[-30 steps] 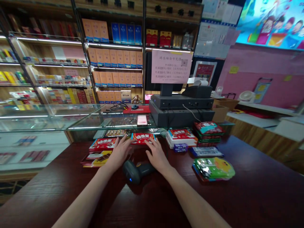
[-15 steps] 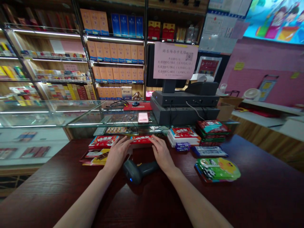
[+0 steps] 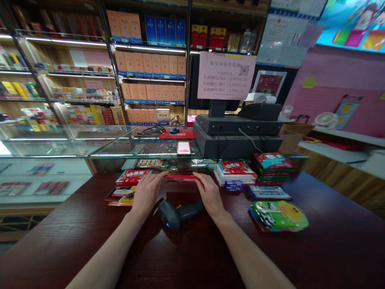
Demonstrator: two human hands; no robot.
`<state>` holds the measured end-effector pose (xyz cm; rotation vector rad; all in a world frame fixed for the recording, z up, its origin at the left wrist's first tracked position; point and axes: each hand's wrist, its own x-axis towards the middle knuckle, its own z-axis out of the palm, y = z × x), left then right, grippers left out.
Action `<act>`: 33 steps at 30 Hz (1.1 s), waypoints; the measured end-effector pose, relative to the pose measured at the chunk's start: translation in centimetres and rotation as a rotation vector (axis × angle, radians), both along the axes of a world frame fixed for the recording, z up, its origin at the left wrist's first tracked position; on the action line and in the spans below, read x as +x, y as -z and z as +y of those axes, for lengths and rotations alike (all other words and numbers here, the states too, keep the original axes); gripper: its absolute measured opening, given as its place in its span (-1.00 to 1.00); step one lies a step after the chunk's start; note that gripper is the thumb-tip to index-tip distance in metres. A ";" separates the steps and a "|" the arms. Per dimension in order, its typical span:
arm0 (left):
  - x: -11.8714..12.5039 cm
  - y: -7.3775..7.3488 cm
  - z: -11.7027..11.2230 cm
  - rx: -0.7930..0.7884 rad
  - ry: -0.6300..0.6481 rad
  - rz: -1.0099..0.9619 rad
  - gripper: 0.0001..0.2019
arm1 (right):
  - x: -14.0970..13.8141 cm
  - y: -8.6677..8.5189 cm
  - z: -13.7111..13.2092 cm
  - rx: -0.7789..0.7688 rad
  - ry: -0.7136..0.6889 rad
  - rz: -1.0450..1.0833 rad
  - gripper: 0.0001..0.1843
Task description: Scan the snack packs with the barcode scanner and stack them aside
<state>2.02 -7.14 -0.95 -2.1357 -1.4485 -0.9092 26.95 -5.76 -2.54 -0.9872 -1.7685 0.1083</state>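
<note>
Between my two hands is a flat red snack box (image 3: pixel 180 178), seen nearly edge-on above the counter. My left hand (image 3: pixel 147 192) grips its left end with the fingertips. On the opposite end, my right hand (image 3: pixel 209 194) pinches it with thumb and fingers. A dark grey barcode scanner (image 3: pixel 174 214) with a small blue light lies on the counter below the box, its handle reaching toward my right wrist. Left of my left hand, another red box (image 3: pixel 132 176) lies behind some yellow and dark red packets (image 3: pixel 120 196), partly hidden by that hand.
White-and-red boxes (image 3: pixel 234 172), purple packs (image 3: pixel 234 185), a blue-white packet (image 3: pixel 269 192) and a green cartoon package (image 3: pixel 278 216) lie to the right. Dark red packs (image 3: pixel 273 166) are stacked farther back. A cash register (image 3: pixel 237 136) and glass case (image 3: pixel 144 148) stand behind.
The red box has tilted, so its printed top no longer shows and its narrow edge faces me. Both hands have stayed on its ends. The whole view has shifted slightly.
</note>
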 end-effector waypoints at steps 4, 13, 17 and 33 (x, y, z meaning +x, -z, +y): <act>0.0 0.2 0.1 0.038 -0.015 -0.030 -0.65 | -0.3 -0.3 -0.3 -0.003 -0.009 0.016 -0.69; -0.1 0.4 0.4 0.041 0.057 -0.097 -0.63 | -0.4 -0.4 -0.2 -0.138 -0.018 0.158 -0.69; -0.4 0.3 0.5 -0.011 0.100 0.004 -0.53 | -0.3 -0.4 0.2 -0.206 -0.012 0.250 -0.69; -0.4 0.1 0.4 -0.033 0.053 0.113 -0.09 | -0.8 -1.0 -0.1 -0.311 -0.062 0.377 -0.68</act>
